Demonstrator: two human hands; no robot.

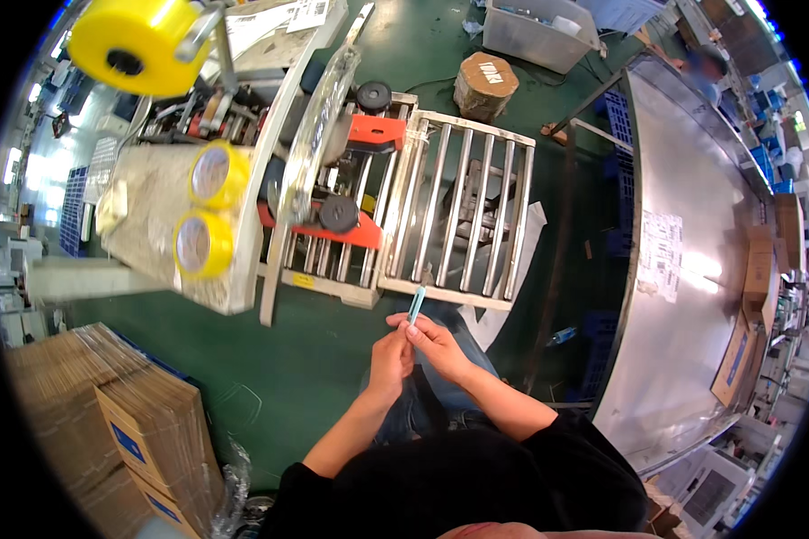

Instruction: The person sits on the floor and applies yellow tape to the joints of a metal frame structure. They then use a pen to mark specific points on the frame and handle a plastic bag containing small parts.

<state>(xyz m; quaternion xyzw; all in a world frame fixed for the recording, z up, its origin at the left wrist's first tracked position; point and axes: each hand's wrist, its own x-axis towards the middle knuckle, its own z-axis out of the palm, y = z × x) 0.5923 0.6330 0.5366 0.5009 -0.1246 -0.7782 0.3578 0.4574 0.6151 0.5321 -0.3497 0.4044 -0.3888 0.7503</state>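
Note:
A slim, light-blue utility knife (417,304) points up and away from me, just before the near edge of the roller conveyor (449,293). Around its lower end my two hands meet and touch each other. The fingers of my left hand (392,357) are curled in, and its tip presses against the knife's base. From the other side my right hand (439,347) closes on the same end, thumb laid along it. The part of the knife inside my hands is hidden.
Left of the conveyor stands a taping machine with a large yellow tape roll (126,49) and two smaller tape rolls (203,244). Stacked flat cardboard (81,377) rises at lower left. A metal table (683,341) runs along the right. A brown wrapped block (485,83) sits beyond the conveyor.

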